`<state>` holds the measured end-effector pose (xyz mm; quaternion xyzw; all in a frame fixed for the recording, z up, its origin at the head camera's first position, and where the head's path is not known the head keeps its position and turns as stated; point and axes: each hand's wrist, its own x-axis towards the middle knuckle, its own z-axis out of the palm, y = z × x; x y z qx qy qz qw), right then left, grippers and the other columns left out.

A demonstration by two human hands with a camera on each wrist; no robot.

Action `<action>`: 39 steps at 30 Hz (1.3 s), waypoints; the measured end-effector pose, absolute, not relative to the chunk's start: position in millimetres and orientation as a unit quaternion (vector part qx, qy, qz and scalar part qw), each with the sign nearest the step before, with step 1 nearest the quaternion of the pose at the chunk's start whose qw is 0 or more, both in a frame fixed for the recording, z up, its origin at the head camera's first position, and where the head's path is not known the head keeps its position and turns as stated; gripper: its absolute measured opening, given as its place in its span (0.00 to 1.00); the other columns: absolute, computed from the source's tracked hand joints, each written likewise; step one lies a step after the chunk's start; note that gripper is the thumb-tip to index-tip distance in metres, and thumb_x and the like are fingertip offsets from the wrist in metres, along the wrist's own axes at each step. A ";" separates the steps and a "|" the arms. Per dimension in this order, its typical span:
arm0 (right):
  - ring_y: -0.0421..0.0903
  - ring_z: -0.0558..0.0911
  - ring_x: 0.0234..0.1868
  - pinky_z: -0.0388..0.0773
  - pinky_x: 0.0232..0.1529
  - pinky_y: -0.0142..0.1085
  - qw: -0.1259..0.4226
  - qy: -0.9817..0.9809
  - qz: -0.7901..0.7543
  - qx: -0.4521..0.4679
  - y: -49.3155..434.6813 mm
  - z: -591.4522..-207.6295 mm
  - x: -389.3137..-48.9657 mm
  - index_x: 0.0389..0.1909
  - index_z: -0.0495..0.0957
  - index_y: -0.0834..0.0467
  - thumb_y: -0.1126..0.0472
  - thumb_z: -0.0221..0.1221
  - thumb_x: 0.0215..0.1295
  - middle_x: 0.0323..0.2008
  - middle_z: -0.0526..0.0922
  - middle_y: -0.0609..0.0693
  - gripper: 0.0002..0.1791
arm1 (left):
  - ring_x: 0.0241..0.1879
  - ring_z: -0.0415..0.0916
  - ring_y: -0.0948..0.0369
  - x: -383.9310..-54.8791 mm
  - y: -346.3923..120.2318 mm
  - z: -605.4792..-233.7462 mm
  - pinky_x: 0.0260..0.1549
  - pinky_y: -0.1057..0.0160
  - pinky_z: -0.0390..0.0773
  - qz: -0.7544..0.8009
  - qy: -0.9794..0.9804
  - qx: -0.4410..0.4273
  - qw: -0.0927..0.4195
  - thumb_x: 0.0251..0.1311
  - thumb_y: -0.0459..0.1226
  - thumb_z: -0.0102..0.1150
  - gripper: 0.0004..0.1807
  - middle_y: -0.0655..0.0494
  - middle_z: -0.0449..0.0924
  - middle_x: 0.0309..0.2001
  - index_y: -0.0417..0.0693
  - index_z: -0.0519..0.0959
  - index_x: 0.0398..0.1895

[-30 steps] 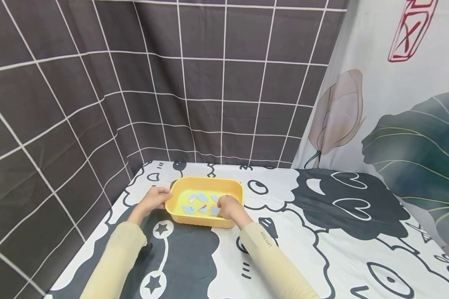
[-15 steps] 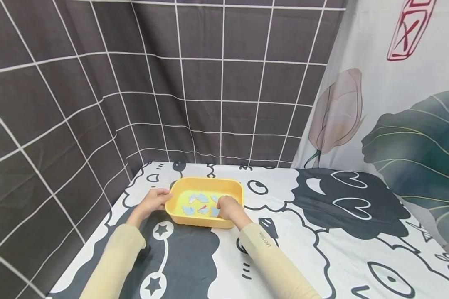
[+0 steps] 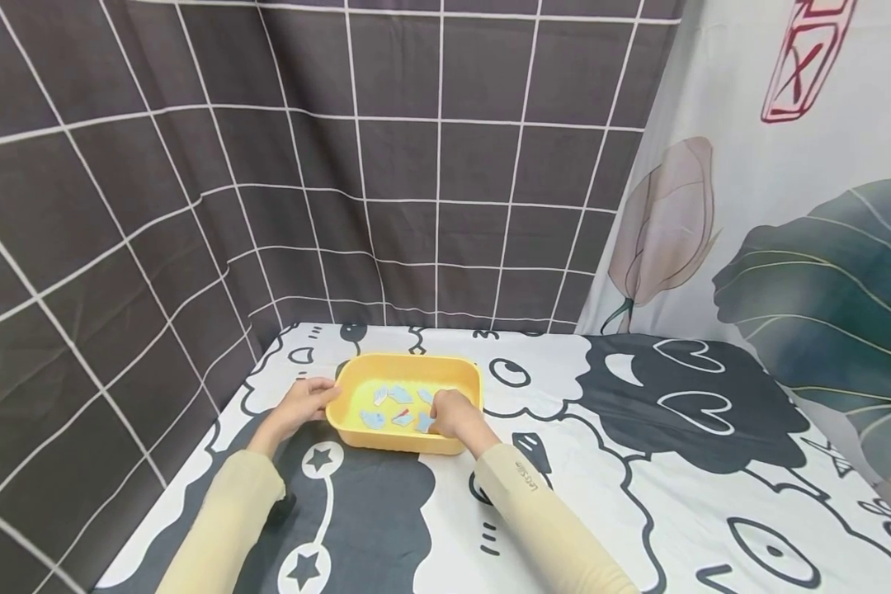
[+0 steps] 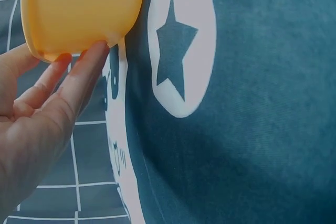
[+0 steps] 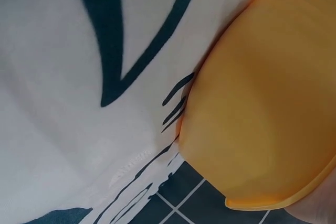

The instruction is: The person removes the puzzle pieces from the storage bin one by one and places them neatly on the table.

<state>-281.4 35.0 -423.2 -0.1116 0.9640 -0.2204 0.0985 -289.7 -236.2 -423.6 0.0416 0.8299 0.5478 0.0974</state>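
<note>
At the left, a person's left hand (image 3: 300,405) holds the near-left end of a yellow tub (image 3: 393,440), the thumb on one side of its edge and the fingers against the outer wall; the left wrist view shows this grip closely. The tub sits level on a black-and-white patterned cloth (image 3: 683,528). On its floor, from left to right, lie several flat, irregular pieces (image 3: 373,420), mostly pale blue, one with a red mark, spread loosely with small gaps between them. At the right, the right hand (image 3: 456,414) reaches down inside the tub over the right-hand pieces, partly covering one. Its fingertips are hidden, so whether they pinch a piece or only touch it cannot be told; the right wrist view shows mainly the tub's outer wall. The two hands are apart, with the pieces between them.

The step in hand looks like handling the pieces inside the tub while the left hand steadies it. The next move seems to call for keeping that steady hold and settling the right fingers securely on a single piece without disturbing its neighbours.

Compared with half a second earlier, little differs: the view has drifted slightly, while both hands, the tub and the pieces appear to keep the same arrangement.
</note>
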 end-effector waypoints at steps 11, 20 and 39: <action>0.44 0.77 0.35 0.80 0.41 0.36 0.021 0.943 -0.296 -0.152 43.2 -426.0 -278.9 0.38 0.83 0.65 0.61 0.70 0.54 0.35 0.84 0.53 0.13 | 0.40 0.83 0.63 -287.7 -230.9 -418.6 0.44 0.62 0.87 0.541 0.833 0.054 0.099 0.71 0.38 0.49 0.26 0.26 0.74 0.55 0.21 0.65 0.60; 0.44 0.78 0.35 0.81 0.41 0.35 -0.013 0.905 -0.399 -0.146 60.9 -405.4 -276.8 0.39 0.81 0.68 0.65 0.69 0.53 0.34 0.83 0.56 0.15 | 0.40 0.82 0.63 -289.1 -230.3 -421.0 0.44 0.62 0.87 0.542 0.833 0.050 0.096 0.72 0.38 0.49 0.26 0.28 0.75 0.55 0.21 0.66 0.61; 0.45 0.78 0.32 0.79 0.35 0.33 -0.065 0.926 -0.371 -0.031 168.6 -406.8 -272.9 0.37 0.81 0.69 0.64 0.68 0.54 0.31 0.83 0.56 0.13 | 0.42 0.83 0.61 -283.3 -234.0 -422.3 0.45 0.61 0.87 0.541 0.835 0.040 0.092 0.72 0.38 0.48 0.27 0.26 0.73 0.56 0.21 0.65 0.61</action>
